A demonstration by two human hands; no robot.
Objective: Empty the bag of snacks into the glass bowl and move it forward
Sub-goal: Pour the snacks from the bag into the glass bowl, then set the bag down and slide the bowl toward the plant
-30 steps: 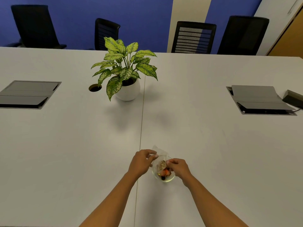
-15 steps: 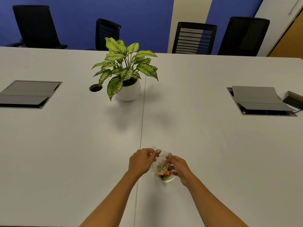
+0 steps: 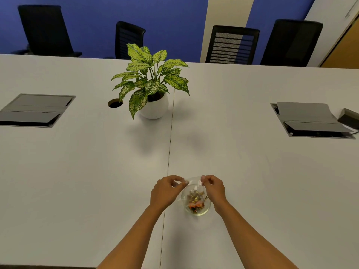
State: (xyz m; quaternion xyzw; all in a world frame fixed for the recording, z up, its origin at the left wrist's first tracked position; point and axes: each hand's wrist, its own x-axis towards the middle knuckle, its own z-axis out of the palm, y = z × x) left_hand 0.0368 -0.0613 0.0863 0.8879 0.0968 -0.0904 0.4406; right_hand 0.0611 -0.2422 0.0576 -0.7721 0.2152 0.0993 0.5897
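- The left hand (image 3: 165, 193) is pinching one upper corner of the clear bag (image 3: 191, 183), and the right hand (image 3: 213, 188) is pinching the other; both grips are clenched on the plastic.
- The bag is hanging upended between them, its mouth dipping into the glass bowl (image 3: 196, 204) right underneath.
- Snacks (image 3: 195, 200) are piling up in the bowl, gold and orange pieces; whether any are clinging inside the bag, I cannot tell.
- The bowl is sitting on the desk (image 3: 97, 171) near the front edge, well short of the plant (image 3: 151, 84).
- By the look of it, this is the emptying step, nearly done.
- Next up, probably: a shake, bag aside, then a steady push forward on the bowl.
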